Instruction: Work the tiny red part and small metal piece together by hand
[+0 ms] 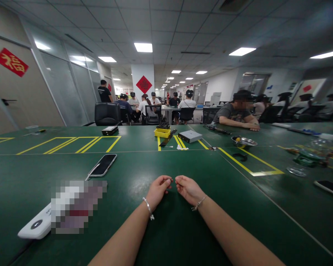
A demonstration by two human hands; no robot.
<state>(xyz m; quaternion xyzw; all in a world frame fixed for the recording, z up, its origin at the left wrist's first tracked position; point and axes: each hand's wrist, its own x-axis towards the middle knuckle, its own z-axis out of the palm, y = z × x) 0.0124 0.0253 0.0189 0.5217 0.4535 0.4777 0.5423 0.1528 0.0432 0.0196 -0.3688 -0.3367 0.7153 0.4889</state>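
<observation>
My left hand [158, 190] and my right hand [189, 189] are held close together over the green table [127, 218], near the middle of the view. The fingers of both are curled, thumb against forefinger in a pinch. A narrow gap parts the two sets of fingertips. Whatever they may grip is too small or too hidden to make out. Each wrist wears a thin bracelet, one on the left [148, 209] and one on the right [199, 203].
Left of my hands lie a phone [104, 165] with a cable and a white device [36, 225]. Further back are a yellow bin [162, 132], a grey box [190, 136], a metal bowl [248, 142] and yellow tape markings. A person [235, 114] leans on the table's far right side.
</observation>
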